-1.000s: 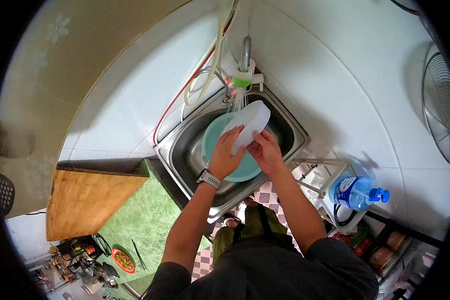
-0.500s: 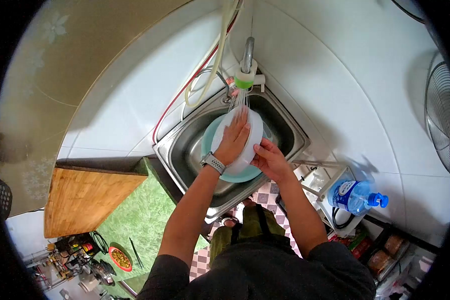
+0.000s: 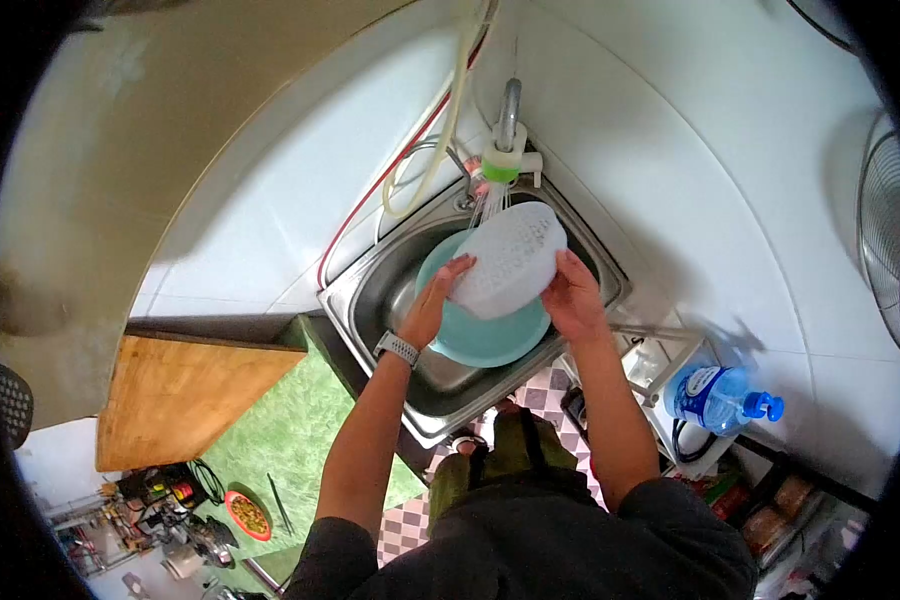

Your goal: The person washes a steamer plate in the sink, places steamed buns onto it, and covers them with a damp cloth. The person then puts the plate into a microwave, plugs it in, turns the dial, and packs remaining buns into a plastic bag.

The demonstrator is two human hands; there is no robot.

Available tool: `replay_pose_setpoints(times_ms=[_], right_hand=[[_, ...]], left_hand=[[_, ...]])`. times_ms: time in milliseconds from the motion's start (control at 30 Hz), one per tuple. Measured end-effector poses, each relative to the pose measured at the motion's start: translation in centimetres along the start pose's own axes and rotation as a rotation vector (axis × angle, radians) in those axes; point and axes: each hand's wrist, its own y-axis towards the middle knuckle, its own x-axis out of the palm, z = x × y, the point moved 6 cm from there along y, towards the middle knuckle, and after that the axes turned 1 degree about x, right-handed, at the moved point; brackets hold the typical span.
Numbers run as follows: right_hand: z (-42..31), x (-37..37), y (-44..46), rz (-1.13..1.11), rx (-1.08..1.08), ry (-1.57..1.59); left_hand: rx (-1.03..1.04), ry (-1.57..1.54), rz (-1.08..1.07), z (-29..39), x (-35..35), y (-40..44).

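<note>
A white plastic colander [image 3: 510,262], its perforated surface showing, is held tilted over the sink between my two hands. My left hand [image 3: 435,305], with a watch at the wrist, grips its left edge. On the opposite side, my right hand [image 3: 574,298] has its fingers closed on the rim. Beneath the colander, a light turquoise basin [image 3: 490,345] sits in the steel sink [image 3: 375,300]. Water streams from the green-and-white tap head [image 3: 501,168] behind the colander's upper edge.
Left of the sink lies a green counter [image 3: 280,430] with a wooden board [image 3: 185,395] and a red dish of food [image 3: 247,515]. To the right, a blue-capped bottle [image 3: 715,398] lies by a white rack [image 3: 670,365]. Hoses [image 3: 390,180] run down the tiled wall.
The colander has been turned so its perforated surface faces me, and it has shifted right. My left hand has moved from lying flat inside it to holding its left edge.
</note>
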Motion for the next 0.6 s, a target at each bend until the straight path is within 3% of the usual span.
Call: replay_pose_setpoints(times_ms=[133,200,333,433,500,567,600], right_hand=[[-2.1,-1.7,-2.9,-0.081,0.021,-0.079],[-2.8,-1.9,-4.0,-0.157,0.03,-0.14],[-2.4,0.0,-4.7,-0.04,0.019,-0.113],[-0.1,-0.4,-1.7,-0.057,0.059,-0.062],[1.1,0.2,0.3,0.024,0.088,-0.094],[3.1,0.3,2.7,0.111,0.103,-0.096],[4.1,0.7,3.6,0.145,0.12,-0.149]], left_hand=[[0.023,0.152,0.001,0.1,1.9,2.8],[0.123,0.382,-0.032,-0.1,3.5,4.6],[0.137,0.454,-0.06,3.3,5.7,5.6],[0.146,0.252,-0.204,5.6,6.6,4.0],[-0.059,-0.112,-0.199,5.7,4.8,1.2],[-0.012,0.004,-0.102,4.9,3.2,-0.8],[0.026,0.27,0.019,5.6,2.1,-1.6]])
